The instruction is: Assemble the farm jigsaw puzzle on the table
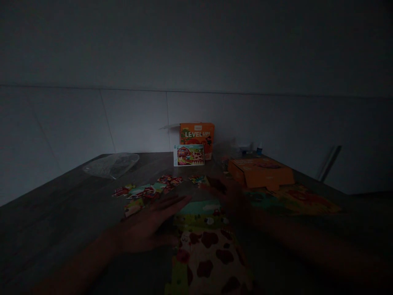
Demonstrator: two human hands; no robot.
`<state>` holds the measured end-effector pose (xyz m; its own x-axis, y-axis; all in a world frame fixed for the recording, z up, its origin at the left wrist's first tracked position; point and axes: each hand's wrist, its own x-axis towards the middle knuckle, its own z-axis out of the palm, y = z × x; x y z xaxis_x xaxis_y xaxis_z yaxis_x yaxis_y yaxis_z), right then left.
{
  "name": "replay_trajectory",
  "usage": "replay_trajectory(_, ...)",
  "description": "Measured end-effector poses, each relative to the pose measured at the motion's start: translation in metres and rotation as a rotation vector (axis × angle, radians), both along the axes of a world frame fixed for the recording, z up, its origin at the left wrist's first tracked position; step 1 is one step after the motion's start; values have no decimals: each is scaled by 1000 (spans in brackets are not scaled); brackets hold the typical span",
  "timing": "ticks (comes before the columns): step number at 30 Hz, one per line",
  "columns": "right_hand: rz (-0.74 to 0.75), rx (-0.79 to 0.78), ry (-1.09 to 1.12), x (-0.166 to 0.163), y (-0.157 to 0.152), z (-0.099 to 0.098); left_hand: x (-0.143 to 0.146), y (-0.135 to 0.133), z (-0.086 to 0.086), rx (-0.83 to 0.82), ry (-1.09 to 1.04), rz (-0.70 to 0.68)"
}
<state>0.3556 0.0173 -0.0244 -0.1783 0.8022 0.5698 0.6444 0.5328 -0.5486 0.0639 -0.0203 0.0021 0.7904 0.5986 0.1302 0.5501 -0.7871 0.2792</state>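
The light is very dim, but the main things on the grey table (67,213) can be recognised. Directly before the person lies the joined part of a puzzle (211,250), which shows a cow with dark patches and a pink muzzle, and above it a green field and a strip of sky; its near end goes out of view at the bottom. The left hand (150,227) is spread at the left side of this puzzle — the fingers are stretched forward and the thumb stands apart from them, close to the puzzle's left edge. The right hand (229,192) is beyond the puzzle's far right corner, dark and blurred, so I cannot tell whether its fingers hold a piece. Near its fingers lie a few small pieces (196,179), and a larger group of loose pieces (145,191) is scattered beyond the left hand. Farther back, a picture card (190,155) with a barn and a cow stands upright in front of an orange box (197,133) marked "LEVEL UP!". On the right there is a second orange box (264,174), lying flat — just beside it, a colourful sheet (297,200). A clear plastic bag (112,164) rests at the far left, and a small bottle (259,150) stands near the wall (135,119).
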Motion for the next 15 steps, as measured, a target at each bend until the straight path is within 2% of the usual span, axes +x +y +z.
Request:
replay_trajectory(3,410,-75,-91,-14,-24,0,11,-9,5,4,-37,-36)
replay_trajectory(5,586,-87,-227,-17,-30,-4,18,-14,8,-3,-34,-81)
replay_trajectory(7,621,-92,-281,-16,-29,-8,22,-15,9,2,-26,-131)
replay_trajectory(9,584,-110,-263,-12,-25,-9,21,-11,6,22,-3,-148)
replay_trajectory(12,540,-132,-240,-7,-19,-7,15,-2,-1,113,7,-30)
replay_trajectory(15,552,-145,-231,-7,-18,-4,9,-3,-4,238,-76,95)
